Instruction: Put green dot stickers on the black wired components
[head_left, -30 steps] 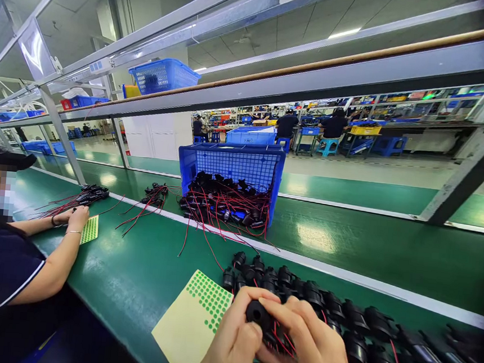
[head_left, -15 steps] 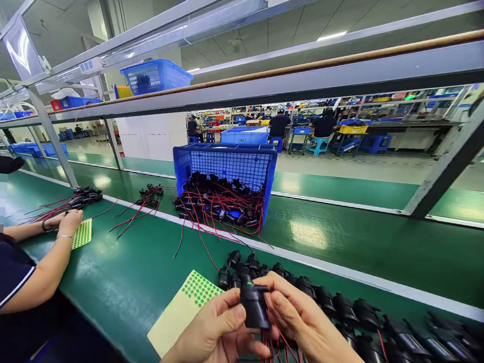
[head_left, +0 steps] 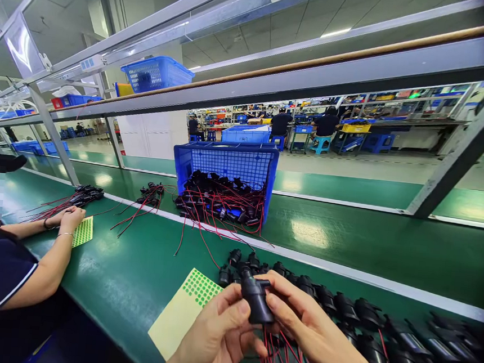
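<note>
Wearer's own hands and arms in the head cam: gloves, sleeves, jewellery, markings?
Left hand and right hand are both bare: no gloves, and no rings or tape seen on the visible fingers. The right forearm shows no sleeve, watch or band as far as the frame edge. Little of the left wrist shows; no cuff there. No cables or markings visible on either.
</note>
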{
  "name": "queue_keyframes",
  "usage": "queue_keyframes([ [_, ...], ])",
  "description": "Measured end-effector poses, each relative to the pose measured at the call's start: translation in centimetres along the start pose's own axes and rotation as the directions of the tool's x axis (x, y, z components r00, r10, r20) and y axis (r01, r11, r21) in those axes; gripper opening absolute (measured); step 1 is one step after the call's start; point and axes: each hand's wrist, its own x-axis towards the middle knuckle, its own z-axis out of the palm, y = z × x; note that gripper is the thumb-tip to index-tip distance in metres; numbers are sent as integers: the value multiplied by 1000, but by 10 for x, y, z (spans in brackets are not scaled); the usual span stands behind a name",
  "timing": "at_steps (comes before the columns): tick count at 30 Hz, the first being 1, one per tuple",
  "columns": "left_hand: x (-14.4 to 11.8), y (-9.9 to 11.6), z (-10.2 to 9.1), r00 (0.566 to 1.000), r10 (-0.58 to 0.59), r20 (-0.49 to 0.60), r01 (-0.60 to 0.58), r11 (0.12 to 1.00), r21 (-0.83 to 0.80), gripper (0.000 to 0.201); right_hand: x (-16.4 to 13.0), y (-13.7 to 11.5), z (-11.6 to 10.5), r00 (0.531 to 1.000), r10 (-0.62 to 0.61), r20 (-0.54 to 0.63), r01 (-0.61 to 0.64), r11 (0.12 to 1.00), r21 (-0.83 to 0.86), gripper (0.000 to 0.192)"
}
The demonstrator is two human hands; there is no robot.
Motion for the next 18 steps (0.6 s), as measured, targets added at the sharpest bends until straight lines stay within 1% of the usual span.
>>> queue_keyframes([
  [1,-1,-1,-1,996,91,-1,-91,989,113,43,-1,1,-2,1000,-19,5,19,1000,-4,35],
  [2,-2,-2,-3,982,191,-1,-186,955,233,43,-3,1,-4,999,-43,12,44,999,-16,33],
  [3,-4,-4,-4,959,283,2,-266,899,348,43,-4,2,-5,997,-74,25,74,997,-32,32],
  [4,-6,-6,-6,934,357,6,-322,835,447,41,-6,1,-7,993,-108,42,110,993,-48,31],
  [6,-11,-10,-9,897,442,22,-370,723,584,36,-8,0,-9,982,-169,85,175,982,-67,32],
  [8,-15,-14,-11,878,477,41,-386,657,648,33,-10,-1,-8,973,-209,97,217,972,-85,40],
  [10,-17,-16,-12,867,496,49,-390,614,686,32,-11,-3,-5,969,-233,79,241,964,-114,46],
  [12,-16,-16,-12,861,507,42,-381,589,713,32,-11,-4,-2,967,-249,53,254,957,-141,44],
  [13,-15,-15,-12,866,499,33,-366,587,722,34,-12,-5,-1,966,-257,42,260,954,-150,41],
  [14,-14,-14,-12,880,475,21,-340,596,727,37,-11,-5,-2,966,-258,34,260,953,-154,35],
  [16,-12,-14,-11,932,363,0,-250,640,727,46,-10,-3,-10,981,-195,-11,190,967,-171,23],
  [17,-13,-16,-11,959,283,-7,-190,662,725,49,-9,-1,-16,989,-137,-51,125,974,-189,24],
  [18,-15,-18,-11,979,204,-14,-131,677,724,49,-7,1,-25,993,-68,-100,46,976,-212,29],
])
